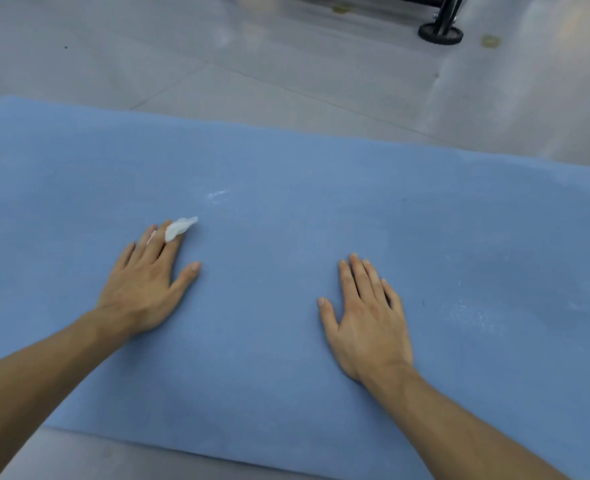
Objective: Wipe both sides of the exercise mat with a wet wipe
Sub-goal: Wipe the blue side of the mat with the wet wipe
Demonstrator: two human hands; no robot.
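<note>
Pressing down, left hand (144, 289): flat on the exercise mat (286, 358), fingers straight and close together, thumb spread to the side.
Now the wet wipe (181, 227): white, bunched, poking out at the tips of that hand's first two fingers, left of the mat's middle; tucked under or between them, hard to call.
Over to the right hand (366, 317): palm down just right of the middle, fingers straight and narrow, thumb out, holding nothing.
Mat layout: blue, spread flat, near and far edges both in view, far left corner rounded.
Mat surface: wet glints just beyond the wipe toward the far edge, paler speckled patch toward the right end.
Underneath, floor (217, 64): pale grey glossy tiles, blurred reflections.
Room, far right: black wheel (440, 33) on a dark metal frame (450, 8), well apart from the mat.
</note>
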